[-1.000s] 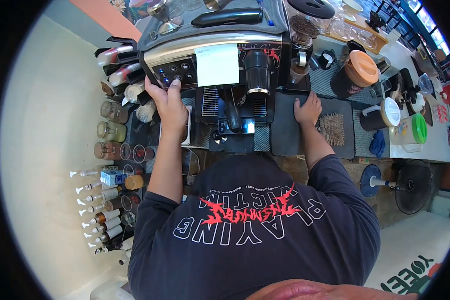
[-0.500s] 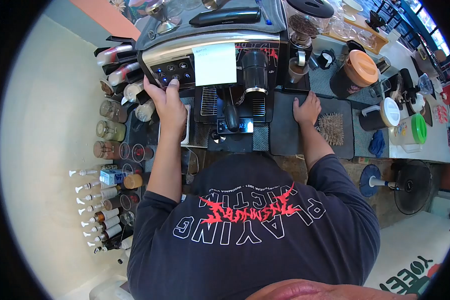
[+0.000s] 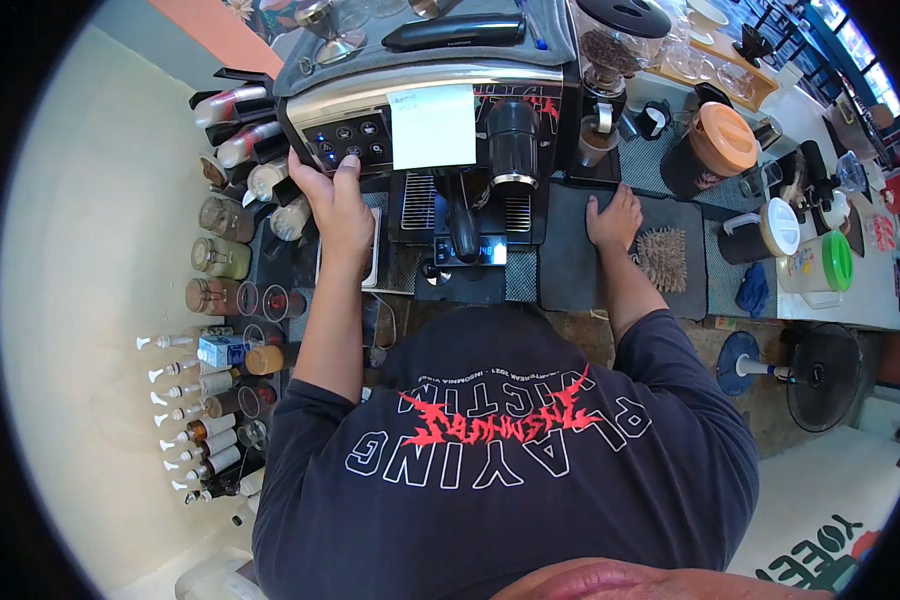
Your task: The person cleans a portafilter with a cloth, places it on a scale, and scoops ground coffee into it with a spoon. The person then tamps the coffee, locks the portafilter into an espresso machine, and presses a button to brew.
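Observation:
My left hand point(image 3: 336, 205) is at the lower left corner of the espresso machine point(image 3: 430, 78). Its thumb touches the button panel point(image 3: 350, 143) near the bottom row, and the other fingers reach up by the machine's edge, partly hidden. A portafilter point(image 3: 462, 225) is fitted in the machine, its black handle pointing toward me. Below that handle a scale point(image 3: 485, 251) shows lit digits on the drip tray. My right hand point(image 3: 615, 218) lies open, fingers spread, on the dark mat point(image 3: 575, 270), just left of a shaggy beige brush or cloth point(image 3: 662, 258).
A coffee grinder point(image 3: 610, 75) with beans stands right of the machine. Farther right are an orange-lidded pitcher point(image 3: 722, 140), a white-lidded jug point(image 3: 760, 232) and a green-lidded container point(image 3: 818, 262). Jars point(image 3: 220, 258) and several pump bottles point(image 3: 205, 430) line the left. A paper note point(image 3: 433, 128) hangs on the machine.
The digits on the scale's display have changed. Both hands stay where they were, and the view has shifted very slightly.

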### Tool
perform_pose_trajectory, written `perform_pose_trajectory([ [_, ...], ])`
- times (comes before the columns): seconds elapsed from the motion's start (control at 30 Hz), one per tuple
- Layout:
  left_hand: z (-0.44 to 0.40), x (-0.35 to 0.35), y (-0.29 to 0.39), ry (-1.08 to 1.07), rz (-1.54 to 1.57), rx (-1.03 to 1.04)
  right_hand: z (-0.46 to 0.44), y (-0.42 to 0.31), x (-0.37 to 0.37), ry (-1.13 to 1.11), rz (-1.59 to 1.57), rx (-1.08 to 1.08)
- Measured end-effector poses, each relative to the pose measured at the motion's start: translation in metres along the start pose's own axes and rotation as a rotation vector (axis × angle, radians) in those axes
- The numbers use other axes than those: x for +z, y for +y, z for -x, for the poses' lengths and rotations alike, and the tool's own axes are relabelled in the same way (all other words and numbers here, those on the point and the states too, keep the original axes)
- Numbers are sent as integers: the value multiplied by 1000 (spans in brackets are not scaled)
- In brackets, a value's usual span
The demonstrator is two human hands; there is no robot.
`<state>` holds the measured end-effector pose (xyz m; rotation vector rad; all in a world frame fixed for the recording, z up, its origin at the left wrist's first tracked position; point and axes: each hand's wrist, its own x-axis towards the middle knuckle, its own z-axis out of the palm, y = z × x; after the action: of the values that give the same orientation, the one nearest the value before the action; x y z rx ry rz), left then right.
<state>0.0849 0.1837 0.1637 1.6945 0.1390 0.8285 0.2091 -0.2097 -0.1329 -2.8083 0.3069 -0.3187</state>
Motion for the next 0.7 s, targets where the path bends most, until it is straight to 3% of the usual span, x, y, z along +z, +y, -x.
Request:
perform_pose_trajectory([
  [0.7, -1, 2, -1, 8, -3, -5, 0, 3, 5, 37, -22, -29],
])
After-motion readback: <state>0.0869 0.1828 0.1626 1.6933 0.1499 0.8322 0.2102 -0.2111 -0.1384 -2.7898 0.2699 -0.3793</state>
